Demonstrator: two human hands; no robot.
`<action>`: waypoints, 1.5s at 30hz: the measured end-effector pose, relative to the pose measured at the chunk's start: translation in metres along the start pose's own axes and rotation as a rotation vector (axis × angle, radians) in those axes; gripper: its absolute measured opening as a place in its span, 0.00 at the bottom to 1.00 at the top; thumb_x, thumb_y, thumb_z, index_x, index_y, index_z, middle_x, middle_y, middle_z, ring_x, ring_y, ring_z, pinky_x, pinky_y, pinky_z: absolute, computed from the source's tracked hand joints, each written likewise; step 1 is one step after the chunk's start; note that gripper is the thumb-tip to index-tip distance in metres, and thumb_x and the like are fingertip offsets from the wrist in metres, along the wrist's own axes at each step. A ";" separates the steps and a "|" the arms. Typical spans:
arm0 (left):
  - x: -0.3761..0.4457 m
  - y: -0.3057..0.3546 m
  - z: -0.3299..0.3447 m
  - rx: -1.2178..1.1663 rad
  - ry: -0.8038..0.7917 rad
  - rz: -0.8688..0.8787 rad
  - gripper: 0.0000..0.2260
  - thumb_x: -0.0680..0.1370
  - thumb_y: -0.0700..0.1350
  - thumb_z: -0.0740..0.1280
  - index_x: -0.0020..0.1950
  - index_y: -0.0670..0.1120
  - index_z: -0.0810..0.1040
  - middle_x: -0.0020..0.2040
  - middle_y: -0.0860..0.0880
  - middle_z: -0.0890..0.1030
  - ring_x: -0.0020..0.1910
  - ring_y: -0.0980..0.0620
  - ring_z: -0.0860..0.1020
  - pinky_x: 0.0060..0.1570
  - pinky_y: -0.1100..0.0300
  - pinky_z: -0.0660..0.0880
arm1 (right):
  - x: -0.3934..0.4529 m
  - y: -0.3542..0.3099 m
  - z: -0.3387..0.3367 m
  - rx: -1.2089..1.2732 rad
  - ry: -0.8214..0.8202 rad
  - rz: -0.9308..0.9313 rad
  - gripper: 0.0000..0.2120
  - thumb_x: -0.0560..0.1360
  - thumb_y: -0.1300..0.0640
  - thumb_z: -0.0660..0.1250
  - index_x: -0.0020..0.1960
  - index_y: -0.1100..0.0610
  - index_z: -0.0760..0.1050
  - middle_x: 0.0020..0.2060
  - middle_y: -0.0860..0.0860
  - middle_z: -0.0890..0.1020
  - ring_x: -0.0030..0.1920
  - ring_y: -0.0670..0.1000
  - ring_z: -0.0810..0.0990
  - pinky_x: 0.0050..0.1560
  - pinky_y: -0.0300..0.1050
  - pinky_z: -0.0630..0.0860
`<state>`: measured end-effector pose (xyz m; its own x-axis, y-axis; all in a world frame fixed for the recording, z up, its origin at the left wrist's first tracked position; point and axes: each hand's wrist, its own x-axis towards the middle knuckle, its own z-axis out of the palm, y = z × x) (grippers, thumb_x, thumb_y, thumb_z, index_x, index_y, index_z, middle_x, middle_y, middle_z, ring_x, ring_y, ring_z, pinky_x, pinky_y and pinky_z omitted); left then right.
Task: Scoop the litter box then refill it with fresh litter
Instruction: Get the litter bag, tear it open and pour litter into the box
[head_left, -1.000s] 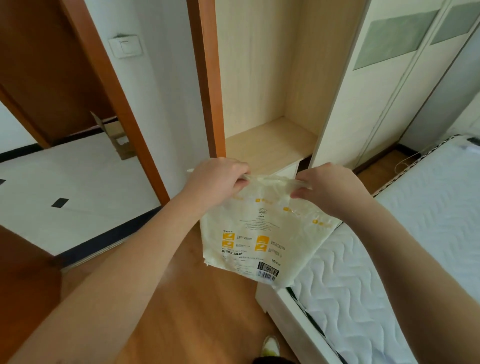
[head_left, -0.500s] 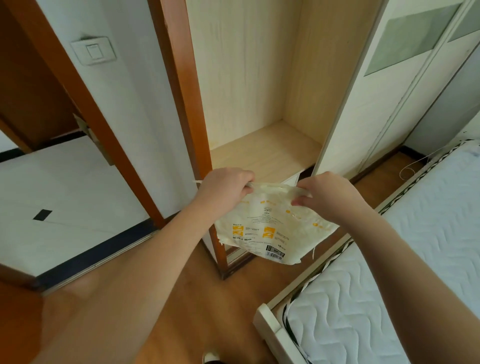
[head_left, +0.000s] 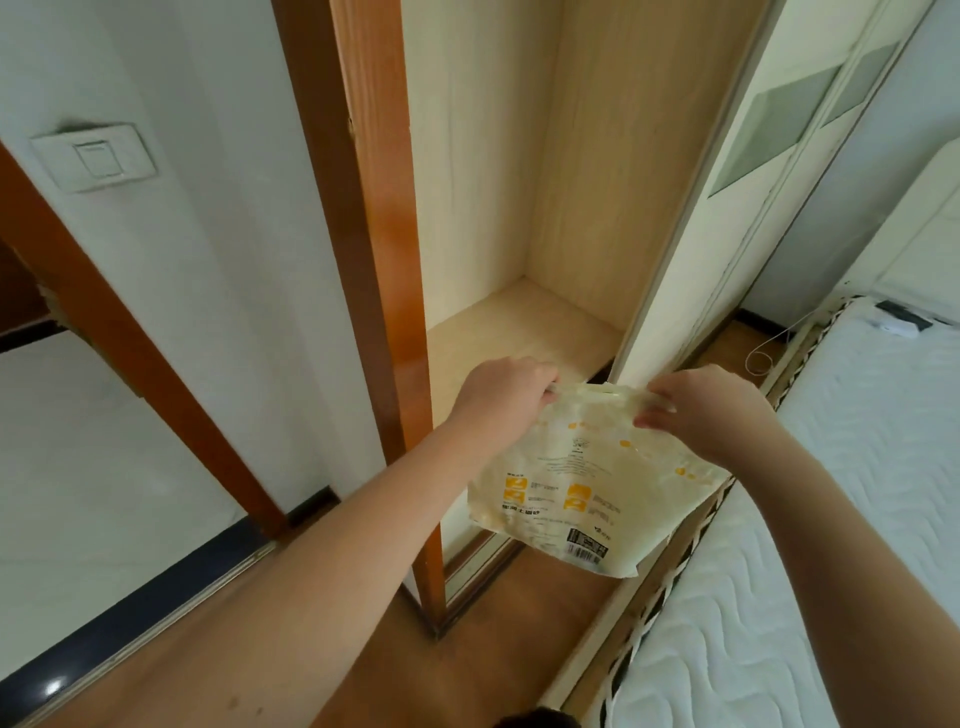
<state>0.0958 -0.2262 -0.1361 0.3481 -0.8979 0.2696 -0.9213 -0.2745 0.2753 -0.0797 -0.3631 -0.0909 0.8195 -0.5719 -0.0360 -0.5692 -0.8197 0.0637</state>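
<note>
A cream litter bag (head_left: 576, 488) with orange marks and a barcode hangs in the air in front of the open wardrobe. My left hand (head_left: 501, 395) grips the bag's top left corner. My right hand (head_left: 711, 410) pinches its top right edge. The bag's lower part sags below my hands, just in front of the light wooden shelf (head_left: 524, 332). No litter box or scoop is in view.
An orange-brown wooden post (head_left: 374, 260) stands left of the wardrobe opening. A white sliding door (head_left: 737, 182) is on the right. A bed with a white quilted mattress (head_left: 810, 545) fills the lower right. A doorway opens onto a white tiled floor (head_left: 88, 467) at left.
The bag and both hands have come closer to the wardrobe shelf, and the view has shifted toward the opening. Both hands keep their hold on the bag's top.
</note>
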 end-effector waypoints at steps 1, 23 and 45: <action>0.005 -0.004 0.000 0.006 0.000 0.013 0.06 0.80 0.46 0.64 0.48 0.46 0.79 0.43 0.49 0.81 0.41 0.46 0.79 0.37 0.56 0.70 | 0.001 -0.002 -0.002 -0.006 0.001 0.007 0.12 0.76 0.42 0.63 0.40 0.47 0.69 0.35 0.45 0.75 0.38 0.49 0.75 0.35 0.42 0.71; 0.172 -0.043 0.072 0.177 -0.125 -0.086 0.11 0.71 0.33 0.64 0.48 0.47 0.78 0.44 0.50 0.81 0.43 0.47 0.78 0.38 0.57 0.72 | 0.168 0.062 0.046 -0.007 -0.036 0.025 0.15 0.76 0.40 0.62 0.37 0.48 0.71 0.34 0.44 0.76 0.37 0.47 0.77 0.36 0.42 0.74; 0.413 -0.168 0.103 0.149 -0.094 -0.110 0.09 0.79 0.48 0.65 0.54 0.47 0.82 0.49 0.49 0.84 0.50 0.47 0.80 0.42 0.58 0.66 | 0.441 0.131 0.057 0.063 -0.075 -0.122 0.11 0.81 0.55 0.58 0.48 0.58 0.77 0.30 0.49 0.70 0.31 0.52 0.73 0.32 0.44 0.68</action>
<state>0.3764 -0.5869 -0.1660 0.4365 -0.8860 0.1563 -0.8967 -0.4141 0.1565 0.2032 -0.7239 -0.1550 0.8770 -0.4667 -0.1143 -0.4706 -0.8823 -0.0083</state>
